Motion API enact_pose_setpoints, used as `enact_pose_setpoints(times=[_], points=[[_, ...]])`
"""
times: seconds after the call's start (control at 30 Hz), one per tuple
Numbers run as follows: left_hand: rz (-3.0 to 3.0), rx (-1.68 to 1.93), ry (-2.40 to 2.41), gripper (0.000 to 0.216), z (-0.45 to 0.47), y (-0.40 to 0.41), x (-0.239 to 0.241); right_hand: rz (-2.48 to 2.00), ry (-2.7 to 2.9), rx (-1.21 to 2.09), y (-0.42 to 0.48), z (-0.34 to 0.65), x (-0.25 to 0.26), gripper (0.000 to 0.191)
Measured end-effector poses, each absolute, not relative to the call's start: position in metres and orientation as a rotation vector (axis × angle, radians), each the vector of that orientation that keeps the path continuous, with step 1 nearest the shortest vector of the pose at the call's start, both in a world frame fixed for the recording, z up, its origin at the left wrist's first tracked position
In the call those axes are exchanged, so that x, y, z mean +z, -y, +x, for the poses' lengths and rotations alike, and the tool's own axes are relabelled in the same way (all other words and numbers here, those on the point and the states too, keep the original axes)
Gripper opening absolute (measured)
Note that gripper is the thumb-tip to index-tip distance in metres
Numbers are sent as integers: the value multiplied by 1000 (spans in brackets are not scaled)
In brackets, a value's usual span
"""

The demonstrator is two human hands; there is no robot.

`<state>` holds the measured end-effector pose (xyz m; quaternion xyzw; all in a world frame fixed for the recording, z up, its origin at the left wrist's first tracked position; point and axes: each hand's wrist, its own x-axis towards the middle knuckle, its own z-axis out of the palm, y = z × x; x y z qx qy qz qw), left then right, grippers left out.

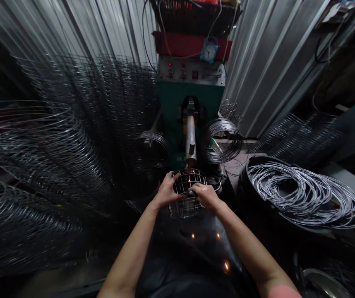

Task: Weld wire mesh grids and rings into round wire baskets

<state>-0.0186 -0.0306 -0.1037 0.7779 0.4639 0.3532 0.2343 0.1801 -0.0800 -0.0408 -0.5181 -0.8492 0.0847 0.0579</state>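
Observation:
A round wire basket [186, 179] sits under the tip of a spot welder's metal arm [190, 140], and orange sparks glow where they meet. My left hand [166, 191] grips the basket's left side, thumb on the wires. On the right, my right hand [205, 194] is closed on the near rim, its fingers partly hidden behind the wires. Bright sparks [226, 266] fall over the dark apron [193, 256] below my hands. The welder's green body [174, 99] rises behind the arm.
Tall stacks of wire rings [72, 140] crowd the left. Wire coils [222, 140] hang beside the welder. To the right, a black tub [245, 178] holds loose wire rings [301, 194]. A blue clock [209, 50] is on the control panel [193, 70]; corrugated metal [258, 62] stands behind.

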Motion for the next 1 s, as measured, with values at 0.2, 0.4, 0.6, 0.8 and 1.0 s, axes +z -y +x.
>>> enact_pose_setpoints(times=[0.2,0.4,0.6,0.8,1.0], points=[[2137,961,-1396,89,-13,14,-94,-1632,2389,268,62,176,-51,26],[2088,926,-1487,88,-9,12,-89,-1420,1669,508,68,191,-77,35],[2056,980,-1603,92,-8,11,-86,-1462,858,1107,136,227,-154,46],[1943,1022,-1674,89,-8,-2,-84,-1442,694,1038,173,231,-198,40],[1921,958,-1748,82,-5,-8,-80,-1282,209,1269,159,244,-191,29]])
